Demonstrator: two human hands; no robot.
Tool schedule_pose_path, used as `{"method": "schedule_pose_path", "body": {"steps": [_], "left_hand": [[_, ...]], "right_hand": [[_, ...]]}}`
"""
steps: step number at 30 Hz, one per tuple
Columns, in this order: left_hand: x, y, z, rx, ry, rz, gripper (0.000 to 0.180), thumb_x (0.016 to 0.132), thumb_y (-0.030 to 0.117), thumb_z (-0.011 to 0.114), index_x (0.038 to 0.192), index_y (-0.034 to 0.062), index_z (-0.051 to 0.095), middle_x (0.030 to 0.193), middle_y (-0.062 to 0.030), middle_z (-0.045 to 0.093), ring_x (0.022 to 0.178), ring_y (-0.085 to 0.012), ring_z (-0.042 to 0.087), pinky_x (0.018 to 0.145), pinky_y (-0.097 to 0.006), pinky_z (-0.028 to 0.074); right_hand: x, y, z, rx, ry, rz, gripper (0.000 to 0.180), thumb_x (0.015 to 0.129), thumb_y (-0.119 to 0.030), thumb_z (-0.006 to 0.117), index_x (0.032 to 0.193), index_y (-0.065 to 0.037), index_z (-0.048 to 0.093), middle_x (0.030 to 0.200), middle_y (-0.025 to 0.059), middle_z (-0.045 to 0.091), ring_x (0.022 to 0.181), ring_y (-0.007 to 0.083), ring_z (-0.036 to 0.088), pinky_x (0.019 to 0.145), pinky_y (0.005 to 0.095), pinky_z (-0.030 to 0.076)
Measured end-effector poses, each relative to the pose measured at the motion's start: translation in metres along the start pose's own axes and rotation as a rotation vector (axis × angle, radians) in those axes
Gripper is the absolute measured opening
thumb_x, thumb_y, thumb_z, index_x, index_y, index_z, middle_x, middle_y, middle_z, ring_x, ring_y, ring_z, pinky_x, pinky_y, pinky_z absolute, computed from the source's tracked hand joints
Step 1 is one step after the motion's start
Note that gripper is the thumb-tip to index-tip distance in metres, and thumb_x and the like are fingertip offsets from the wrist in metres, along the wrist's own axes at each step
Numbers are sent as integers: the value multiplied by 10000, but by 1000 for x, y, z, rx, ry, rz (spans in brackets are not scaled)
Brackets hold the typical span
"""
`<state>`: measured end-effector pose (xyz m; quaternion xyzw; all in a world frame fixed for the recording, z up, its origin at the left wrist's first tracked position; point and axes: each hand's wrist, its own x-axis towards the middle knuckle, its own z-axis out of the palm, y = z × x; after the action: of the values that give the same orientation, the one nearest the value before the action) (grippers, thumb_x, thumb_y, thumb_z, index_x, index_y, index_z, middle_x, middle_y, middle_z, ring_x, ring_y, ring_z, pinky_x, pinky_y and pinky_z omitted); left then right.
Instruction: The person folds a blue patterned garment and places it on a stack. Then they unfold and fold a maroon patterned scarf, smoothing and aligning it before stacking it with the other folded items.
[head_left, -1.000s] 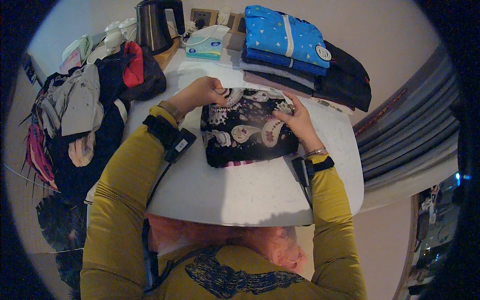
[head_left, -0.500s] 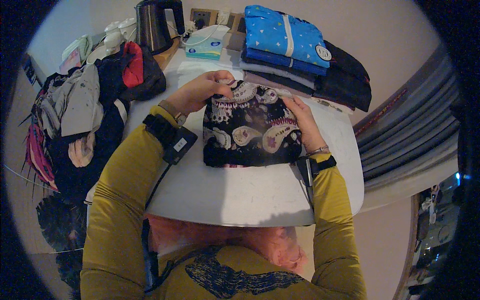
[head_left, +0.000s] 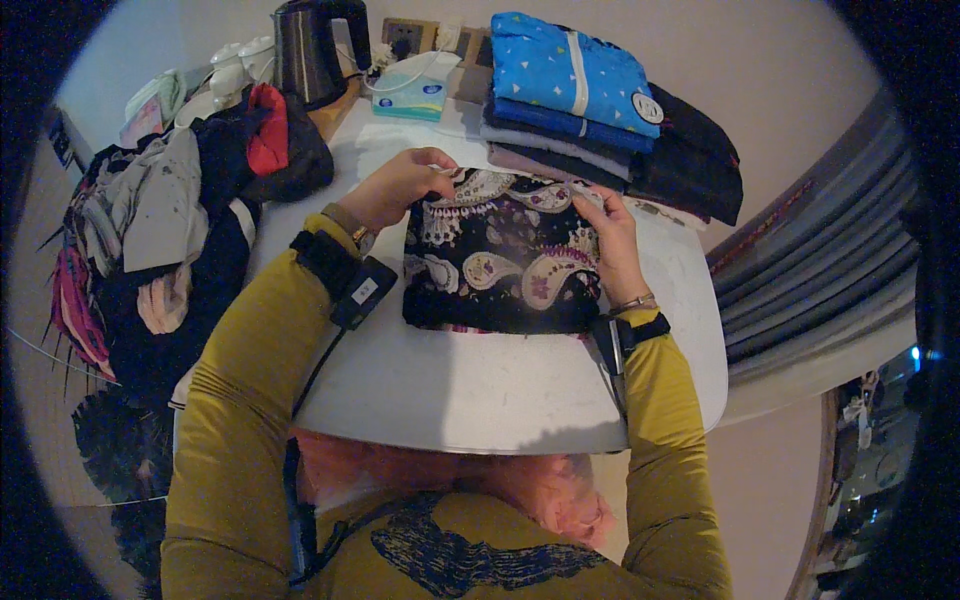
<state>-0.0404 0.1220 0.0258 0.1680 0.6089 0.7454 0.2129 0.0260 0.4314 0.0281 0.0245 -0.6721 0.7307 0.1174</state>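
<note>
In front of me a folded black garment (head_left: 490, 270) with a white and purple paisley pattern lies on the white table (head_left: 470, 390). My left hand (head_left: 405, 188) pinches its far left corner between thumb and fingers. At the far right corner, my right hand (head_left: 615, 240) grips the cloth the same way, thumb on top. The garment's near edge rests flat, with a sliver of pink and white lining showing under it. What kind of garment it is, I cannot tell.
Behind the right hand stands a stack of folded clothes (head_left: 560, 155), topped by a blue patterned one (head_left: 565, 70). A dark kettle (head_left: 308, 55) and a tissue pack (head_left: 410, 95) are at the back. Loose clothes (head_left: 150, 220) heap up at the left; a grey curtain (head_left: 820, 260) hangs at the right.
Both hands have shifted slightly at the far corners, and the right thumb and fingers now pinch the corner more closely. The garment's far edge looks straighter and has come slightly nearer.
</note>
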Motion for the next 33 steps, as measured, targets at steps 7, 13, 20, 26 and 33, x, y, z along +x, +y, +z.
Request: {"method": "schedule_pose_path", "body": {"steps": [7, 13, 20, 26, 33], "left_hand": [[6, 2, -13, 415, -16, 161, 399, 703, 106, 712, 1087, 12, 657, 878, -69, 671, 859, -186, 633, 755, -314, 493], [-5, 24, 20, 1025, -158, 568, 703, 722, 209, 801, 1340, 16, 527, 1150, -124, 655, 1097, -258, 604, 983, -378, 448], [-21, 29, 63, 871, -290, 564, 918, 690, 319, 856, 1470, 103, 422, 1173, -153, 636, 1121, -300, 582, 979, -415, 437], [-13, 25, 47, 938, -265, 504, 495, 763, 282, 814, 1163, 40, 655, 960, -118, 660, 872, -231, 627, 799, -333, 496], [-9, 17, 50, 803, -279, 487, 312, 841, 158, 762, 1076, -21, 664, 976, -87, 664, 925, -173, 628, 804, -299, 498]], "right_hand": [[-2, -7, 13, 68, -55, -81, 440, 857, -59, 728, 1276, -62, 595, 1094, 76, 685, 947, 163, 666, 829, 295, 549], [-8, -9, 9, -40, -106, -126, 451, 828, -26, 742, 1259, -56, 614, 1101, 65, 689, 951, 145, 663, 823, 267, 538], [-25, -28, 26, -171, -253, -274, 418, 798, -16, 763, 1198, -39, 640, 1112, 52, 690, 984, 139, 653, 868, 269, 522], [-29, -31, 30, -125, -270, -235, 422, 809, -4, 745, 1214, -35, 630, 1121, 65, 686, 996, 142, 652, 875, 274, 523], [-32, -41, 35, 50, -302, -122, 465, 884, -53, 681, 1329, -37, 547, 1161, 94, 672, 1025, 152, 645, 880, 281, 524]]}}
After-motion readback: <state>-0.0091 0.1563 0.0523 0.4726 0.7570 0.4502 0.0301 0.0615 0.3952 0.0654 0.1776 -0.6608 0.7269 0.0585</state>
